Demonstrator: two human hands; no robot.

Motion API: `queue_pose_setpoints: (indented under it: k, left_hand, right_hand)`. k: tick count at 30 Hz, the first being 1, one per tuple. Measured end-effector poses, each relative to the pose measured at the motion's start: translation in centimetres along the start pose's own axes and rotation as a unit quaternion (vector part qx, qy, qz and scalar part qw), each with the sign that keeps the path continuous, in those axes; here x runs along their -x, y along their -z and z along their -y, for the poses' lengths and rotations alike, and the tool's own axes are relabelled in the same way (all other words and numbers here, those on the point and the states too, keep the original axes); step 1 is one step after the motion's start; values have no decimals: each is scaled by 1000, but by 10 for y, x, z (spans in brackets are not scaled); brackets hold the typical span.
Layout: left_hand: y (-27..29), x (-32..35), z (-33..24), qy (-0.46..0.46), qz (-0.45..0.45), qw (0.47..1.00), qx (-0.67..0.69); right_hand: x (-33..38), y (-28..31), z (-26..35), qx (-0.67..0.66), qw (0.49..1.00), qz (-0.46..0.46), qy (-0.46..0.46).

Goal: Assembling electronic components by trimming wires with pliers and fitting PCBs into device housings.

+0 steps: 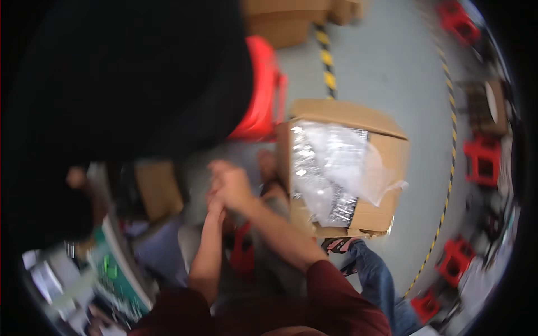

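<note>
Black cloth (140, 78), most likely a co-worker's clothing, looms closest to the camera and covers the upper left. Just right of centre sits an open cardboard box (386, 210), with clear plastic packaging (328, 168) spread across its top. Left of the box and apart from it, the right hand (231, 185) and left hand (214, 204) touch each other, the right uppermost; motion blur hides the fingers, so I cannot tell whether either is clenched or grasps anything. Beyond the hands, a red plastic object (260, 95) shows beside the black cloth. Below the box is a leg in blue denim (376, 277). Farther out, yellow-and-black tape (327, 61) crosses the grey floor (381, 61), and red stools (483, 147) line the right side.
</note>
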State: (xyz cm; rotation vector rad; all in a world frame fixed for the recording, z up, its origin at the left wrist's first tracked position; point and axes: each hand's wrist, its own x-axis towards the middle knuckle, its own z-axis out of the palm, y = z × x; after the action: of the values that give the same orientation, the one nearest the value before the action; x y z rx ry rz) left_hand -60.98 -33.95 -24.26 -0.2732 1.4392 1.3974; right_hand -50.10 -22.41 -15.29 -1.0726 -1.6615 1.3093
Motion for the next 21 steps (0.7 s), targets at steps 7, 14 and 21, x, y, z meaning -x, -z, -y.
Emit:
queue_pose_setpoints:
  k: [7,14,21]
  left_hand:
    - [-40,197,-98,-143,98,983,-67]
    - [4,316,-131,-283,155,945,-57]
    - [58,384,-138,-375,212,903,-2]
  right_hand:
    - [42,53,119,-158,975,155,16]
    - [105,43,219,-228,938,260,31]
    - [150,16,276,-240,917,308,81]
